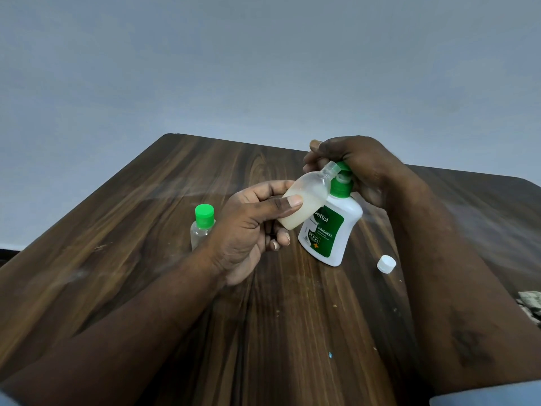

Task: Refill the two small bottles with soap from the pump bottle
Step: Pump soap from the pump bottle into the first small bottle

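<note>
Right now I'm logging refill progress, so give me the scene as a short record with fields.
left hand: holds the uncapped small bottle, tilted, mouth at the pump spout
right hand: on top of the pump bottle
uncapped bottle contents: partly filled with pale soap
second small bottle: upright on the table, green cap on, looks empty
white cap: loose on the table, right of the pump bottle

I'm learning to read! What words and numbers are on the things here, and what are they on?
"Dettol": pump bottle label, first letter partly hidden by the small bottle.
"ORIGINAL": same label.
"99.99%": same label, blurry, likely.
Other label print: too small to read.
Capped bottle, white cap: no text.
</note>
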`<state>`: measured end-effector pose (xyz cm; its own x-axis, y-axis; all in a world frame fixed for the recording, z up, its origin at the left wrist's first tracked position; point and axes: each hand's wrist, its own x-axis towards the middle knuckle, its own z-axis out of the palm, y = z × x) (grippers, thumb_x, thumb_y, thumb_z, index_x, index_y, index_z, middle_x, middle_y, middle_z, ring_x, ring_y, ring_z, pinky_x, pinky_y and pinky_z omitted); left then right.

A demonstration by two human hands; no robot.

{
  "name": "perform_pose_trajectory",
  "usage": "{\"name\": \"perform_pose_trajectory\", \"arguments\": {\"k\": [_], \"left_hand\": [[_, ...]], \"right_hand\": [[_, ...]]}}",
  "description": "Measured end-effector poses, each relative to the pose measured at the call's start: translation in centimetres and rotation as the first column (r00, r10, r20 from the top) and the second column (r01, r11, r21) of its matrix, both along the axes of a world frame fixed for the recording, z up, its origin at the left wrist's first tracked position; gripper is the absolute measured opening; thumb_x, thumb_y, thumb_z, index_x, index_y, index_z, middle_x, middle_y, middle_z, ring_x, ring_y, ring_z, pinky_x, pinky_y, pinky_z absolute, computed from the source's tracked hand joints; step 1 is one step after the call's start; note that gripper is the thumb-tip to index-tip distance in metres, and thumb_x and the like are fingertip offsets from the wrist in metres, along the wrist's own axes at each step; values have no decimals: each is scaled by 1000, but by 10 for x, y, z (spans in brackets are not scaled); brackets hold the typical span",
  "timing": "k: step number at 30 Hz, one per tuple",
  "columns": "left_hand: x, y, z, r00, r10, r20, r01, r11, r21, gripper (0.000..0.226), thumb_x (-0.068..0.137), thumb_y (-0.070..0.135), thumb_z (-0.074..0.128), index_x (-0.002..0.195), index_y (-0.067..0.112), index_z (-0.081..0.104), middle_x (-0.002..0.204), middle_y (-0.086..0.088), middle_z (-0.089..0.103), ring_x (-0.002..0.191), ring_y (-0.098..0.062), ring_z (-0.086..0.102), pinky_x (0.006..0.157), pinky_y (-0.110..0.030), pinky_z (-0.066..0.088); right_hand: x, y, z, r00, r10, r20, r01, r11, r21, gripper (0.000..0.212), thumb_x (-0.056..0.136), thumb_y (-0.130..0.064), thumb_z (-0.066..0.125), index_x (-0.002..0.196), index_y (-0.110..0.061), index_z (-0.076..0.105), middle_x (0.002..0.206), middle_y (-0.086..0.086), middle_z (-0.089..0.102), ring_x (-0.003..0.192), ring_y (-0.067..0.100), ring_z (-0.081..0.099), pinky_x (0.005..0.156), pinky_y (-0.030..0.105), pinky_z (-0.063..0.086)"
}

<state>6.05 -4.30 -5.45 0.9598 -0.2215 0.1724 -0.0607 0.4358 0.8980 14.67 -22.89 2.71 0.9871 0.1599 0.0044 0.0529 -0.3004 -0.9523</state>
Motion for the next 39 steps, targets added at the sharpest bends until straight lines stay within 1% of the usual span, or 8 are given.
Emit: {"name": "perform_pose_trajectory", "arguments": {"k": [7,12,19,24,27,32,36,39], "left_hand": [[2,1,-2,1000,3,-2,-3,1000,1,37,82,20,76,116,5,70,83,-12,69,42,-11,50,38,-17,34],[1,-1,-3,1000,7,-4,-7,1000,8,40,80,22,72,116,5,69,80,-10,68,42,-10,51,38,-18,32],[3,1,-4,1000,-11,4,11,1000,-1,42,80,23,74,118,6,70,86,-13,69,44,-11,52,40,-19,34],[2,0,-3,1000,-5,14,5,1000,-1,42,79,22,77,117,5,69,85,-13,69,42,-11,51,39,-19,33],[1,0,-3,1000,8,10,-8,1000,0,41,79,22,74,116,6,70,82,-13,68,41,-10,50,37,-17,32],[1,-1,-3,1000,15,4,-15,1000,6,42,79,21,71,118,4,69,80,-11,68,41,-10,50,37,-17,32],[2,-1,-2,1000,11,11,-11,1000,2,40,80,21,71,116,6,69,81,-12,69,41,-11,51,37,-17,33],[1,0,-2,1000,11,11,-11,1000,4,39,80,21,71,117,6,70,82,-13,69,42,-11,51,37,-17,34]], "right_hand": [[-3,1,-2,1000,9,-24,-11,998,-61,22,96,-28,70,89,-10,81,104,11,81,95,27,69,109,55,51],[-4,1,-2,1000,8,-15,-9,999,-54,21,99,-25,68,95,-7,78,102,10,80,95,27,70,97,45,56],[-2,0,2,1000,0,21,1,999,-46,18,97,-24,70,93,-9,78,99,9,81,93,24,71,99,45,56],[0,0,-2,1000,-9,0,9,998,-55,20,97,-25,68,96,-9,80,103,8,81,101,28,72,107,53,54],[1,-1,-5,1000,-6,-28,4,997,-73,20,98,-22,66,98,-9,80,105,9,81,99,28,73,110,56,51],[-1,1,-3,1000,-16,-5,16,997,-79,19,97,-21,66,98,-7,79,105,11,81,103,31,74,106,53,55],[-1,3,0,1000,-8,25,10,997,-79,20,98,-22,65,97,-7,79,102,11,81,94,25,72,103,50,56],[-2,4,1,999,-5,34,8,996,-90,22,100,-23,63,97,-7,79,101,10,81,94,25,73,100,47,57]]}}
